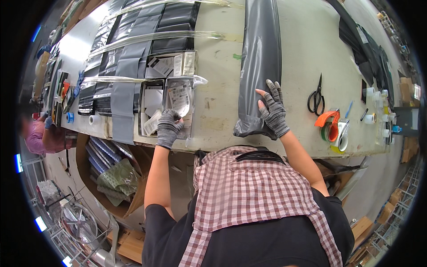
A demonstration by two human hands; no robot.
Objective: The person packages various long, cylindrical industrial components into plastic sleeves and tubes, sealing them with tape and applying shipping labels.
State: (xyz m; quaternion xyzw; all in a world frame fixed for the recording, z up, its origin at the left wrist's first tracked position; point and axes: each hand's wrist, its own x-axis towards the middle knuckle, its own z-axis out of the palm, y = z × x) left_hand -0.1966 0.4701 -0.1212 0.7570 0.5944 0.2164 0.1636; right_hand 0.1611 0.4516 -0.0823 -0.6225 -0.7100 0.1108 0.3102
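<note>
A long package in grey plastic film (262, 50) lies lengthwise on the white worktable (213, 133). My right hand (274, 108), in a grey knit glove with bare fingertips, rests on its right side near the close end. My left hand (169, 126), gloved alike, pinches a printed paper label (180, 100) by its lower edge, over a clear-walled compartment (190, 128) of labels. Left of that is a box compartment (153, 100) with more paper slips, and behind them another box of labels (170, 65).
Stacked grey mailing bags (125, 66) under clear bands lie at the left. Black scissors (316, 96), an orange tape dispenser (328, 123) and small bottles (377, 96) stand at the right. A carton of rolled film (110, 167) is below the table edge; a co-worker (45, 133) is at far left.
</note>
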